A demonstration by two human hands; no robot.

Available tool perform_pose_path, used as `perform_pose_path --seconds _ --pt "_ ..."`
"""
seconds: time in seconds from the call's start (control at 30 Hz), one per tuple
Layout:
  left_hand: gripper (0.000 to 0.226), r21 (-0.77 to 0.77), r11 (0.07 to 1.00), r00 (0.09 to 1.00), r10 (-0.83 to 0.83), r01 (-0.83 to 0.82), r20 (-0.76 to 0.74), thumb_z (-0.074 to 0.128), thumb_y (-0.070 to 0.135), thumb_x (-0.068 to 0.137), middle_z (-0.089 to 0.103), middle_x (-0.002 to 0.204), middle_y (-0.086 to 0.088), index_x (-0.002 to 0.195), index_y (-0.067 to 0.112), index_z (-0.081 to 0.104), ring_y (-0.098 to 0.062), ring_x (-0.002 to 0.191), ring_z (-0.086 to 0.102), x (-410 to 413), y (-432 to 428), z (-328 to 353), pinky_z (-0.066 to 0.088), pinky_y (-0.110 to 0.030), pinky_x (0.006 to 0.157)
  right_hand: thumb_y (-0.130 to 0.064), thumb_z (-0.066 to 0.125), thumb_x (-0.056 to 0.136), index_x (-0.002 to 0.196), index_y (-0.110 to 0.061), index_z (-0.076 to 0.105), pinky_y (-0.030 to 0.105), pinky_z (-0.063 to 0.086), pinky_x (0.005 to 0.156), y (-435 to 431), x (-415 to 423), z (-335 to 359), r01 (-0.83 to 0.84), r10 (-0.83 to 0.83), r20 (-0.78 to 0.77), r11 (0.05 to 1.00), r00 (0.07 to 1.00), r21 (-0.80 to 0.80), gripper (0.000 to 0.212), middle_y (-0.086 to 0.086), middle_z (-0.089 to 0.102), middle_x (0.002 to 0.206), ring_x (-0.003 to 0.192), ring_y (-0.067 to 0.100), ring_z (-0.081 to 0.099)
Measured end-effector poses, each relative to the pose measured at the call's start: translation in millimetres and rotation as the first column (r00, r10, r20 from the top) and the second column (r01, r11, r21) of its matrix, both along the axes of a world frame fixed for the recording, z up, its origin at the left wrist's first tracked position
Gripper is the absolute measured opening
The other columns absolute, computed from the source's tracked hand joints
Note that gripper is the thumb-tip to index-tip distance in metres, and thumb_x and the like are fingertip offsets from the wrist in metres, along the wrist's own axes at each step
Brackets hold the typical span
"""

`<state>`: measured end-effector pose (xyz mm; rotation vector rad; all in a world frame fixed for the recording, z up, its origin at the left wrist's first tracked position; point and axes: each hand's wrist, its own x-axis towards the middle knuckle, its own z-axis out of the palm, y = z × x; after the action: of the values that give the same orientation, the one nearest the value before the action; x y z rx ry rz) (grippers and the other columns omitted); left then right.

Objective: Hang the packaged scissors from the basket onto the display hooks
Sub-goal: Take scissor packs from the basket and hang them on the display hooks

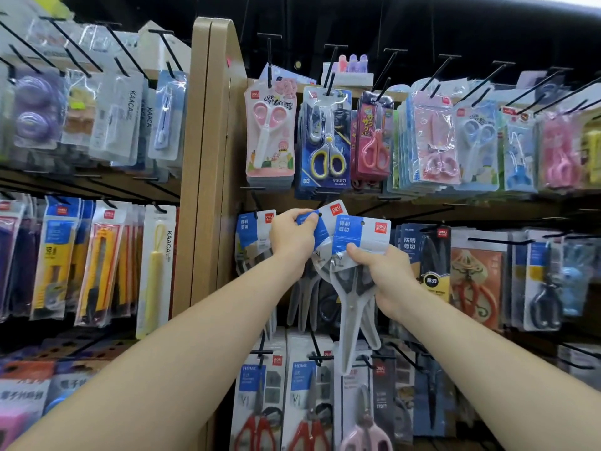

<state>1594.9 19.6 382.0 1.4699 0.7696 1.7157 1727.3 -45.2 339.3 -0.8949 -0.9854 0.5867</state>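
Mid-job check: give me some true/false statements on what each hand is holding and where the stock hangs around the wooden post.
1. The left hand pinches the top of a tilted scissors pack. True.
2. The right hand holds nothing. False: it grips a second scissors pack around its middle.
3. The second scissors pack already hangs on a hook. False: its hang hole shows nothing through it, and the hand carries it in front of the display.
4. A pink-handled scissors pack hangs in the top row just right of the wooden post. True.
5. The yellow utility knives hang right of the post. False: they hang left of it.
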Motion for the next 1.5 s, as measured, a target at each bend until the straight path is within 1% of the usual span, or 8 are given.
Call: perform_pose_path --seconds 0.5,0.6,0.77,0.9,1.0,1.13,1.23,1.5 --pt "0.002 -0.032 0.996 0.989 0.082 -0.086 -0.121 0.067 0.026 0.101 0.068 0.118 -0.003 0.103 0.026 0.067 -0.021 0.106 0.065 3 12 -5 0.061 -0.044 0.089 -0.011 0.079 0.089 0.111 -0.012 0.072 0.035 0.06 0.073 6 3 -25 0.039 -0.038 0.018 0.994 0.999 -0.101 0.023 0.006 0.08 0.1 0.092 0.024 0.077" --pt "0.023 0.042 0.982 0.977 0.187 -0.183 -0.105 0.071 0.021 0.098 0.07 0.118 -0.002 0.121 0.02 0.069 -0.014 0.1 0.064 0 10 -11 0.059 -0.032 0.077 -0.011 0.078 0.091 0.112 -0.011 0.073 0.034 0.058 0.076 7 6 -44 0.037 -0.027 0.073 0.989 0.997 -0.14 0.022 0.005 0.08 0.101 0.096 0.024 0.075" --pt "0.044 0.317 0.914 0.94 0.31 -0.253 -0.143 0.07 0.007 0.095 0.071 0.128 0.004 0.136 0.022 0.065 -0.01 0.114 0.068 -28 -7 -43 0.05 -0.018 0.087 -0.011 0.071 0.095 0.114 -0.012 0.071 0.033 0.052 0.078 6 9 -57 0.229 -0.202 0.198 0.966 0.959 -0.122 0.02 0.006 0.075 0.107 0.097 0.021 0.069" --pt "0.042 0.72 0.607 0.671 0.691 -0.337 -0.269 0.075 0.024 0.09 0.067 0.131 0.005 0.131 0.027 0.067 -0.02 0.122 0.058 -54 0 -65 0.058 -0.043 0.088 -0.005 0.071 0.093 0.102 -0.023 0.07 0.022 0.055 0.071 -7 5 -40 0.193 -0.186 0.293 0.981 0.938 0.005 0.02 -0.005 0.077 0.096 0.087 0.009 0.073" --pt "0.054 0.849 0.462 0.438 0.838 -0.256 -0.324 0.072 0.04 0.088 0.052 0.151 -0.006 0.139 0.027 0.061 -0.034 0.14 0.041 -58 7 -72 0.045 -0.052 0.107 -0.016 0.072 0.096 0.1 -0.019 0.073 0.021 0.055 0.068 -12 -1 -20 0.148 -0.16 0.276 0.987 0.948 0.062 0.004 -0.002 0.078 0.092 0.08 0.009 0.074" --pt "0.079 0.721 0.655 0.339 0.747 -0.228 -0.572 0.056 0.052 0.098 0.004 0.172 -0.017 0.164 0.027 0.019 -0.035 0.159 0.008 -55 12 -76 0.02 -0.049 0.127 -0.021 0.07 0.099 0.101 -0.016 0.074 0.037 0.061 0.083 -9 -12 2 0.115 -0.127 0.308 0.992 0.943 0.057 0.007 0.005 0.08 0.099 0.092 0.022 0.076" --pt "0.086 0.658 0.724 0.26 0.689 -0.208 -0.676 0.048 0.052 0.102 -0.007 0.172 -0.017 0.166 0.025 -0.002 -0.03 0.16 -0.006 -57 27 -75 0.009 -0.048 0.13 -0.019 0.07 0.098 0.097 -0.017 0.073 0.029 0.061 0.075 -9 -17 9 0.084 -0.099 0.319 0.995 0.943 0.062 0.004 0.002 0.079 0.094 0.083 0.016 0.076" --pt "0.082 0.505 0.85 0.107 0.521 -0.147 -0.847 0.045 0.058 0.102 -0.014 0.173 -0.01 0.166 0.028 0.003 -0.03 0.16 -0.01 -60 69 -56 0.0 -0.046 0.129 -0.018 0.07 0.098 0.109 -0.011 0.074 0.041 0.059 0.088 -10 -9 10 0.132 -0.133 0.39 0.991 0.911 0.029 0.014 0.006 0.079 0.103 0.097 0.024 0.076"
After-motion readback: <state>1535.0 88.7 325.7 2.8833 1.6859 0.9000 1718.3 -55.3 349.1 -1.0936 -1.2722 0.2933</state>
